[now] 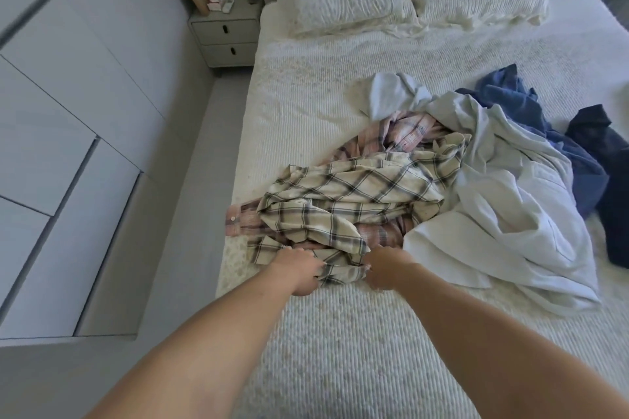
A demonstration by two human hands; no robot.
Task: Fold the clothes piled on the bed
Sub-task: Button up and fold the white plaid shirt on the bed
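Note:
A crumpled cream plaid shirt [354,194] lies on top of the clothes pile on the bed [340,350]. Under it shows a pink plaid shirt [405,133], its cuff sticking out at the left. My left hand [301,270] grips the near hem of the cream plaid shirt. My right hand [383,270] grips the same hem a little to the right. To the right lie a pale blue garment [503,201], a blue garment [531,105] and a dark navy one [609,187].
Two pillows [343,0] lie at the head of the bed, with a dark remote and a small white object on the left one. A grey nightstand [226,31] stands left of the bed. White wardrobe fronts [68,112] line the left side across a narrow floor strip.

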